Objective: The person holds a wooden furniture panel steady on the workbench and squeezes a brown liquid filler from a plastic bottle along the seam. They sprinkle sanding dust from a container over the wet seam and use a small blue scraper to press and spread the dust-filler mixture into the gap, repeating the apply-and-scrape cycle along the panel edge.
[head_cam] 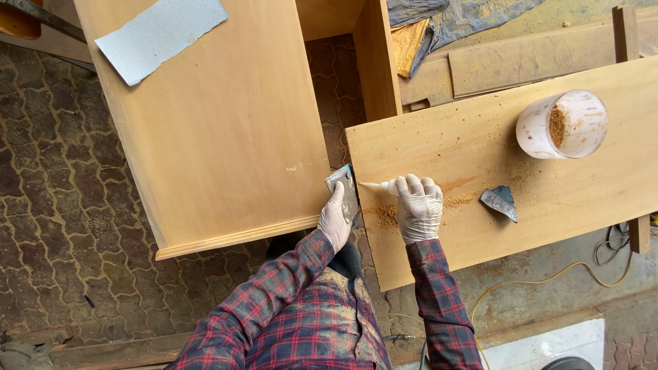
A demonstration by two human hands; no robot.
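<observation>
My left hand (334, 220), in a white glove, holds a flat metal scraper blade (343, 188) at the left edge of a light wooden board (521, 226). Beside it, my gloved right hand (419, 205) grips a small white squeeze tube (378, 185) with its pointed nozzle aimed left toward the scraper. A small heap of sawdust (386, 216) lies on the board between both hands. Another scraper blade (500, 201) rests on the board to the right of my right hand.
A white plastic tub (563, 125) holding sawdust stands on the board at the upper right. A wooden cabinet (226, 130) lies at left with a sheet of sandpaper (161, 35) on it. A yellow cable (548, 279) trails on the ground.
</observation>
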